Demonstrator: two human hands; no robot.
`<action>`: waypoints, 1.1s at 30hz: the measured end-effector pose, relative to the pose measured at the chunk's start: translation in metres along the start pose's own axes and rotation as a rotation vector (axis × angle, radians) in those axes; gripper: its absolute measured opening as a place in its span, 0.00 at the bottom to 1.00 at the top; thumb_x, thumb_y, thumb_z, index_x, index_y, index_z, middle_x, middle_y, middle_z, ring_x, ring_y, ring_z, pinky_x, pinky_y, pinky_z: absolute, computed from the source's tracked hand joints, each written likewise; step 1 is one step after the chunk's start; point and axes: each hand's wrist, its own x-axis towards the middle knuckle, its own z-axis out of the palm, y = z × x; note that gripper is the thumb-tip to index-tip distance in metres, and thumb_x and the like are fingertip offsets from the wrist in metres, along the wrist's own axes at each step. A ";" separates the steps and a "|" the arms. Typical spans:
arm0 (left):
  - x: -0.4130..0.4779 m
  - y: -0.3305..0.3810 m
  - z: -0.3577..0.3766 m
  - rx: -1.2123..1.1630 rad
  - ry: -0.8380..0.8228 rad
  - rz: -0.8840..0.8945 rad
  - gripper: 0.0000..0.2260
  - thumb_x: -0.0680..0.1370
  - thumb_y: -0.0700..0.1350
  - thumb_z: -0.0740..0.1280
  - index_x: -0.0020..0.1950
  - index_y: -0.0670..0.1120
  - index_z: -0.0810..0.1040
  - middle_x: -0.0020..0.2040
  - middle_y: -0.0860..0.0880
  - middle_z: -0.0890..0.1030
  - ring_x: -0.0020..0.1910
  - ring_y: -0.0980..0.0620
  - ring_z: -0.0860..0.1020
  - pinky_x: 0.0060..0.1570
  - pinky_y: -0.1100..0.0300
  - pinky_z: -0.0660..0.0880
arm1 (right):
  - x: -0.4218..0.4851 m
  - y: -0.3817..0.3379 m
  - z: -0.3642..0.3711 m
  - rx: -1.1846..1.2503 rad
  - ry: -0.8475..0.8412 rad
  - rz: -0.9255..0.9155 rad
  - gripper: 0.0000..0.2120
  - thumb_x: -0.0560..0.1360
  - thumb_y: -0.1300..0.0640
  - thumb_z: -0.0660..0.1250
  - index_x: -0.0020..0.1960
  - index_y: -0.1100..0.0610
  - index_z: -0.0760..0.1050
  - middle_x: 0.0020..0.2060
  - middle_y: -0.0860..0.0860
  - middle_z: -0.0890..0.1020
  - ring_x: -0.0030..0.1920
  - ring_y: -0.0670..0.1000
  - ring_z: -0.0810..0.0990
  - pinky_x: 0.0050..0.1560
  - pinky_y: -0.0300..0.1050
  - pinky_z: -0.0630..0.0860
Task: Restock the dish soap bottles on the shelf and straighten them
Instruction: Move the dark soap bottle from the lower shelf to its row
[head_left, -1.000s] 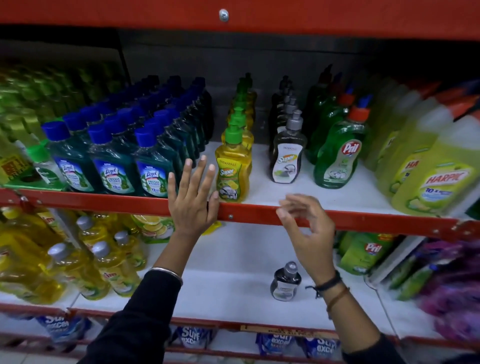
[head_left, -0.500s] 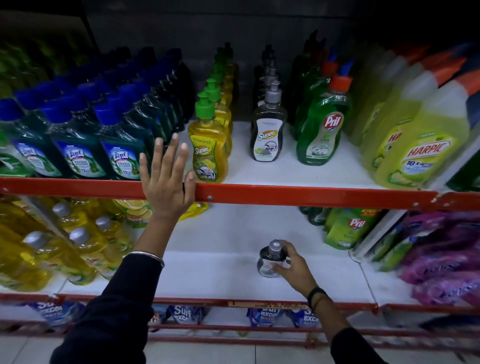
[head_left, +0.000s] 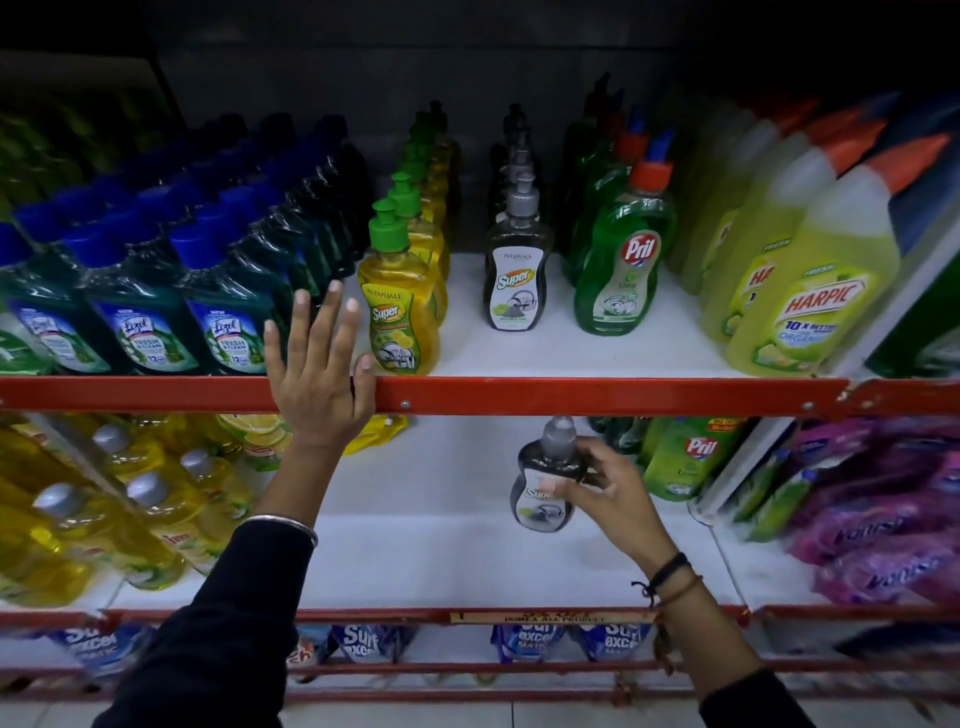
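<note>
My right hand (head_left: 610, 486) grips a dark grey dish soap bottle with a grey cap (head_left: 545, 475), lifted off the lower white shelf (head_left: 441, 551) just below the red rail (head_left: 597, 397). My left hand (head_left: 317, 374) rests flat on that rail, fingers spread, holding nothing. On the upper shelf (head_left: 519, 353) stand a row of the same dark Super bottles (head_left: 517, 280), a row of yellow Super bottles with green caps (head_left: 402, 306), and green Pril bottles (head_left: 626, 265).
Blue-capped Lizol bottles (head_left: 140, 306) fill the upper left and yellow-green Harpic bottles (head_left: 810, 291) the upper right. The lower shelf holds yellow bottles (head_left: 104, 509) at left, a Pril pouch (head_left: 685, 457) and purple packs (head_left: 883, 519) at right. Surf Excel packs (head_left: 519, 642) lie below.
My right hand dropped from the red rail to the lower shelf, took hold of the dark bottle and lifted it towards the rail. My left hand stayed on the rail.
</note>
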 end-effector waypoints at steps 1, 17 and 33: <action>0.000 0.000 0.000 -0.001 -0.001 -0.001 0.23 0.82 0.51 0.51 0.78 0.49 0.60 0.75 0.45 0.69 0.78 0.47 0.58 0.76 0.44 0.52 | 0.002 -0.017 -0.003 0.020 0.022 -0.039 0.21 0.63 0.52 0.77 0.55 0.49 0.78 0.50 0.48 0.85 0.51 0.49 0.82 0.54 0.48 0.78; 0.001 -0.001 -0.001 0.037 -0.018 0.003 0.24 0.82 0.50 0.51 0.78 0.48 0.61 0.74 0.45 0.69 0.77 0.46 0.60 0.74 0.42 0.56 | 0.098 -0.141 -0.010 0.199 0.305 -0.362 0.22 0.67 0.58 0.76 0.59 0.60 0.76 0.52 0.54 0.83 0.51 0.50 0.83 0.51 0.44 0.79; 0.001 0.002 -0.004 -0.015 -0.004 -0.002 0.24 0.82 0.51 0.53 0.78 0.49 0.57 0.79 0.50 0.60 0.78 0.47 0.58 0.75 0.43 0.53 | 0.113 -0.130 0.012 -0.021 0.203 -0.351 0.23 0.70 0.58 0.74 0.64 0.56 0.74 0.52 0.48 0.80 0.51 0.49 0.81 0.50 0.35 0.79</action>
